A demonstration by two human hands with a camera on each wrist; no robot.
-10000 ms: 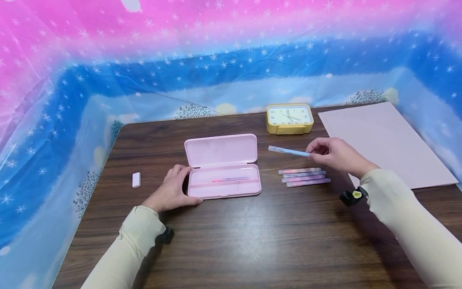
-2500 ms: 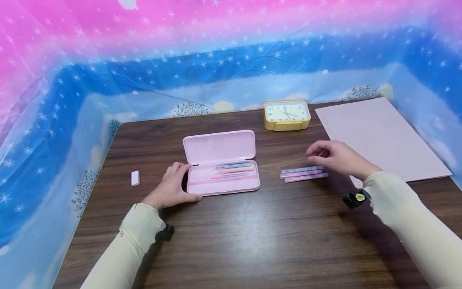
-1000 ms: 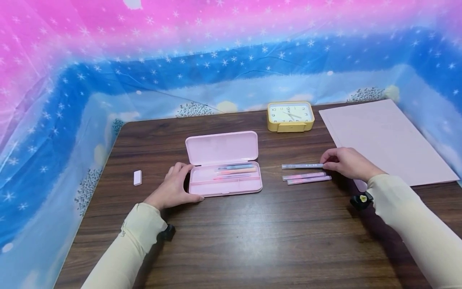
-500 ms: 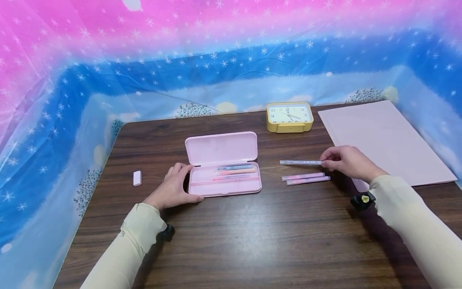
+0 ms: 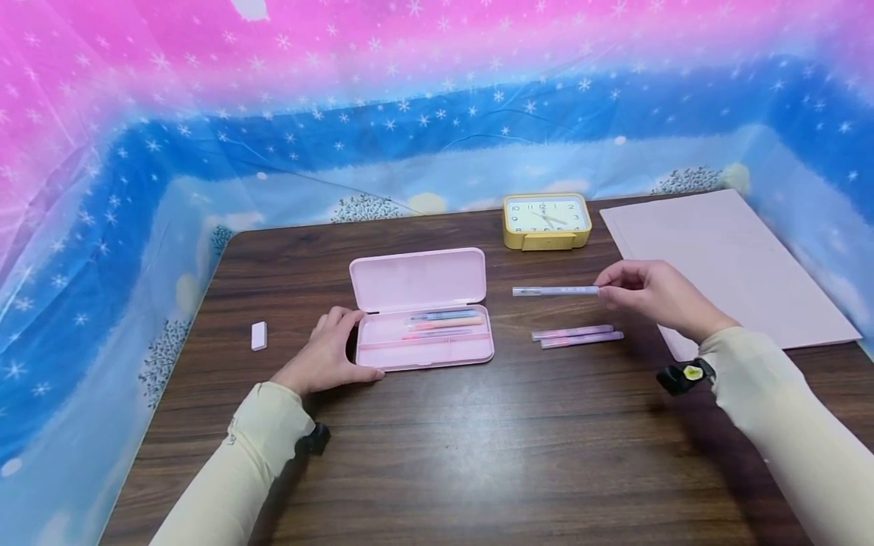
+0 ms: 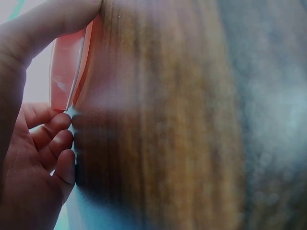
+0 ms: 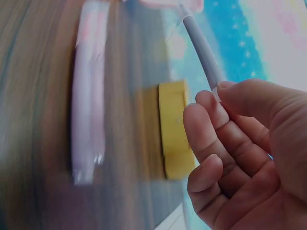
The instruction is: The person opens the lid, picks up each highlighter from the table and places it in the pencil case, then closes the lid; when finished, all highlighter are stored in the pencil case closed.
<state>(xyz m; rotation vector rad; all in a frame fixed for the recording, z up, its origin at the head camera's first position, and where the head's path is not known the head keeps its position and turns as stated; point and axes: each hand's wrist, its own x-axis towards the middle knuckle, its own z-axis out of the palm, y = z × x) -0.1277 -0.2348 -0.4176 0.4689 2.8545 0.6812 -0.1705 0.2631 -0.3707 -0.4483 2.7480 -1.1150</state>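
Snowy cloth [image 5: 410, 121] hangs behind a brown table [image 5: 437, 455]. From the head, the left hand [image 5: 324, 356] bends its thumb and fingers round the left end of the open pink box [image 5: 410, 356], some fingertips hidden. Colored pens [image 5: 451, 323] lie close together in the box's long back part, hard to count. Right of the box, the right hand [image 5: 655, 299] pinches a gray pen [image 5: 556, 291]; two more pens [image 5: 583, 340] lie there too. The left wrist view is blurry and cuts off the box. From the right wrist, the gray pen's far end looks fuzzy.
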